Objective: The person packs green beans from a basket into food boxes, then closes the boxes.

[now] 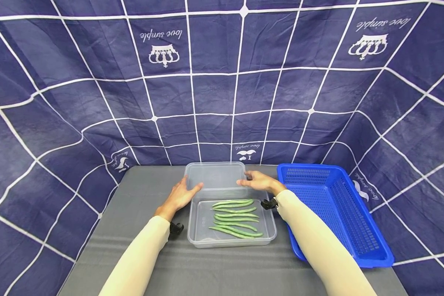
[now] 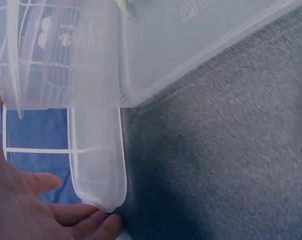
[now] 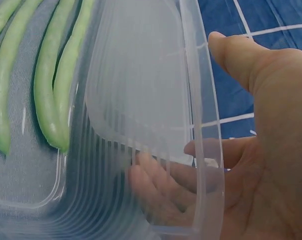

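Observation:
A clear plastic container [image 1: 234,243] sits mid-table with several green beans [image 1: 237,215] spread on its floor. Its translucent flat lid [image 1: 215,175] lies just behind it, beside the back wall. My left hand [image 1: 179,196] reaches past the container's left side, thumb spread from the fingers. In the left wrist view its fingertips [image 2: 108,225] are right at the corner of the lid [image 2: 98,165]. My right hand [image 1: 258,181] is at the lid's right end with the thumb apart. Through the container wall, the right wrist view shows its fingers [image 3: 161,185] by the lid's edge.
To the right stands a blue perforated plastic basket [image 1: 370,230], partly behind my right forearm. Grey cloth [image 1: 144,197] covers the table. A navy curtain with white lines [image 1: 214,94] hangs behind and along both sides. Each wrist wears a black strap.

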Motion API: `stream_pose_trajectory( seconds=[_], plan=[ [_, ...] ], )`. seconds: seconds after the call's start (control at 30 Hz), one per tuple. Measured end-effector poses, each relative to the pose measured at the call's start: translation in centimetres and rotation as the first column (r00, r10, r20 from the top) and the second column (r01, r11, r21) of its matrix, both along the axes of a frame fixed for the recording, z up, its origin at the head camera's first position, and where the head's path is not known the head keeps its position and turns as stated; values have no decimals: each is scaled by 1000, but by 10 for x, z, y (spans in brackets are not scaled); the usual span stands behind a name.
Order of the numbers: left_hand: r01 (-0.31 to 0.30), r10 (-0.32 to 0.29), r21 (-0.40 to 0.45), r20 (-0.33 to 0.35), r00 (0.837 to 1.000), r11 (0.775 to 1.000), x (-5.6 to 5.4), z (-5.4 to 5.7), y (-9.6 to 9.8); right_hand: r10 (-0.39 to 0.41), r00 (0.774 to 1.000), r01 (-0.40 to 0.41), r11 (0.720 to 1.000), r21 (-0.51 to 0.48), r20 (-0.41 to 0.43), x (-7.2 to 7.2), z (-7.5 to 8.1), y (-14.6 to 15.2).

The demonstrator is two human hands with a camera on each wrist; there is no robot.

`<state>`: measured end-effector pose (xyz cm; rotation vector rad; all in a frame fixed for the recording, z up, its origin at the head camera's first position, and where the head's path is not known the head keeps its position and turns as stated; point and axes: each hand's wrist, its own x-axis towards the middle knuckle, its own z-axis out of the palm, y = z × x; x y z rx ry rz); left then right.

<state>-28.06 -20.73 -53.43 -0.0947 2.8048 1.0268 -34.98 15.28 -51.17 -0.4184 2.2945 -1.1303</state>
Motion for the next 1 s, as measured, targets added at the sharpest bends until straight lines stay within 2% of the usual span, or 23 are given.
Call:
stream_pose_trajectory(
  seconds=[0.17, 0.53, 1.0],
  plan=[
    [9, -9, -10, -11, 1000, 1000, -1, 1, 2, -18, 1000, 19, 998, -55, 22, 0, -3, 0],
    [8, -8, -2, -19, 1000, 1000, -1, 2, 6, -53, 998, 51, 997, -60, -32, 3, 0, 1],
    [-20, 22, 19, -76, 997, 1000, 3, 8, 15, -146, 973, 135, 988, -73, -179, 12, 13, 3]
  ],
)
